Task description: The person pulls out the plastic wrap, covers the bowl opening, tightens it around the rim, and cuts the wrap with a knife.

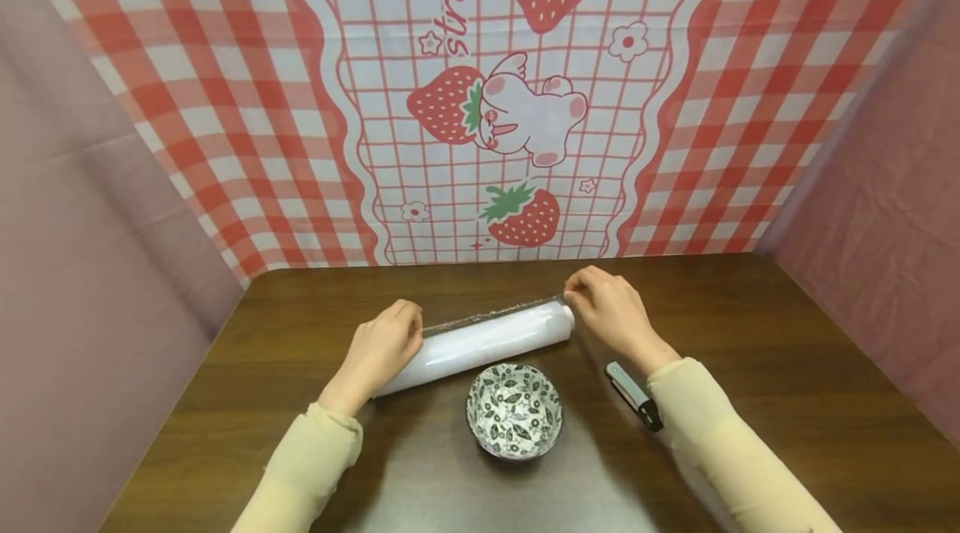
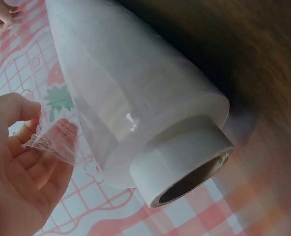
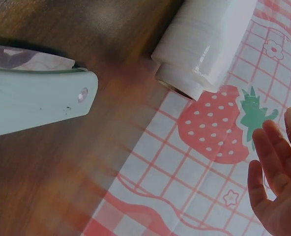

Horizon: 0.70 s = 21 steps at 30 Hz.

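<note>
A roll of clear plastic wrap (image 1: 480, 347) lies slantwise on the table, its hollow core (image 2: 182, 162) showing in the left wrist view. My left hand (image 1: 381, 349) is at the roll's left end and pinches a gathered edge of the film (image 2: 54, 142) between thumb and fingers. At the other end, my right hand (image 1: 611, 312) pinches the far corner of the film, its thumb and index finger partly cut off in the right wrist view. Between the hands a narrow strip of film (image 1: 487, 317) stretches along the roll's far side. A leaf-patterned bowl (image 1: 513, 412) stands just in front of the roll.
A folding knife with a pale green handle (image 1: 630, 387) lies on the wooden table (image 1: 780, 399) near the right forearm; its blade (image 3: 27, 59) shows in the right wrist view. Behind the table hangs a red-and-white strawberry cloth (image 1: 487, 99), with pink curtains (image 1: 97, 224) at both sides.
</note>
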Each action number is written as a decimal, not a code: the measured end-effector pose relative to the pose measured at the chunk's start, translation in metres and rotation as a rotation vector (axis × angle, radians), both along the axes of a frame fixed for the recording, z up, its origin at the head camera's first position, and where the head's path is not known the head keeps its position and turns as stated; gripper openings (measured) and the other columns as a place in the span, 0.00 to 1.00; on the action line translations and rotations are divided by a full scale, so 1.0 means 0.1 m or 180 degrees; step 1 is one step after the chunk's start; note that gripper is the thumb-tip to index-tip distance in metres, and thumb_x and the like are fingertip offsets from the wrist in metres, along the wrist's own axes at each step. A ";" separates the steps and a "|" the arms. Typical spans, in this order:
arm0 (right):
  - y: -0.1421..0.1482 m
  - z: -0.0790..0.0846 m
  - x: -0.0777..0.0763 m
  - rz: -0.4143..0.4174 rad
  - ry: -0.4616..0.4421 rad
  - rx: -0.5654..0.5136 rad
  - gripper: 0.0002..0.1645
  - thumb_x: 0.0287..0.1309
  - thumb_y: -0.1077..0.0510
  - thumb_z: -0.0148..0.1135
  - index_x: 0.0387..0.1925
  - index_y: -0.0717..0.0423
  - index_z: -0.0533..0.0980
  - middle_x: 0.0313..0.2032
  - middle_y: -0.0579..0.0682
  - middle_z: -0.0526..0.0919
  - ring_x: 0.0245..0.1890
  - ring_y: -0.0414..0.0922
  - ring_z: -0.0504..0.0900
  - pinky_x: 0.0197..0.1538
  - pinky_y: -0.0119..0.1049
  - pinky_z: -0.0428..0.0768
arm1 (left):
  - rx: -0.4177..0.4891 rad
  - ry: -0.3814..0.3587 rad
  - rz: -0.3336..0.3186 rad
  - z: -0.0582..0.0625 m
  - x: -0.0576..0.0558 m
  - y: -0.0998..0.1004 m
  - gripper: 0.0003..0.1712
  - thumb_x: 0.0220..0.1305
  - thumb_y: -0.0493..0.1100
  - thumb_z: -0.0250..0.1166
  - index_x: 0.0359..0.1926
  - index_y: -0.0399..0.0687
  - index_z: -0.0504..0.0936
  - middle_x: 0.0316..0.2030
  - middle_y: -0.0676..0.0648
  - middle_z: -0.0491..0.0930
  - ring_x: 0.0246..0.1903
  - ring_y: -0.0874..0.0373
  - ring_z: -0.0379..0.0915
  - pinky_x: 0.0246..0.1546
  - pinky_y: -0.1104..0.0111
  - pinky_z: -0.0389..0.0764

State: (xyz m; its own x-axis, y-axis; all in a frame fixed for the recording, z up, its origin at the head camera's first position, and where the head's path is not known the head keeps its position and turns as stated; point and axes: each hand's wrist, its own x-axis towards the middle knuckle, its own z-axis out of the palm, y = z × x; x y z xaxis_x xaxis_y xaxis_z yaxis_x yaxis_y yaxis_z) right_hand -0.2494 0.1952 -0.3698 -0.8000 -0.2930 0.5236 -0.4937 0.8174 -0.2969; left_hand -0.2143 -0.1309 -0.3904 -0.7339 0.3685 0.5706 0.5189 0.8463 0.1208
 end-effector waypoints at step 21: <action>-0.02 0.09 -0.03 -0.0079 -0.0189 -0.0025 0.04 0.55 0.55 0.60 0.31 0.51 0.76 0.28 0.44 0.80 0.26 0.41 0.76 0.30 0.40 0.73 | 0.0186 -0.0278 0.0090 0.10 -0.03 0.01 0.04 0.55 0.34 0.58 0.30 0.46 0.72 0.20 0.52 0.74 0.16 0.59 0.67 0.16 0.66 0.69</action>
